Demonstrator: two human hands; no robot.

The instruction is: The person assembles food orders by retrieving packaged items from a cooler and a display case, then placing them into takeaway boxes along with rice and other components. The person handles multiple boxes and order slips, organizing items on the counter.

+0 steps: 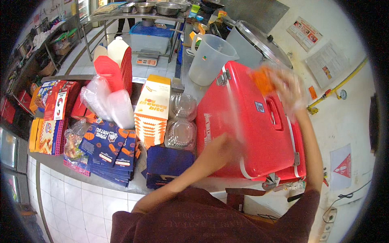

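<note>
two hands are seen at the large red case [239, 121], both blurred. an orange item [261, 81] is held in the right hand [285, 86], which is raised at the case's upper right. its fingers look curled in, and clear plastic [299, 91] is seen over them; whether that is a glove or a bag cannot be told. the orange item is held at the fingertip side of that hand, just to its left, in front of the case's upper edge; whether the case is touched by it cannot be told.

the left hand [227, 150] is held lower, in front of the case's broad face. its fingers seem folded, but how far it is closed, and whether anything is gripped or touched, cannot be made out. the case is thus placed directly beyond the left hand and below and to the left of the right one.

to the left of the case, clear containers [180, 134] are set beside white and orange boxes [153, 103]. dark blue cartons [168, 160] are placed just beyond the left forearm. a translucent jug [212, 60] is stood behind the case.
</note>
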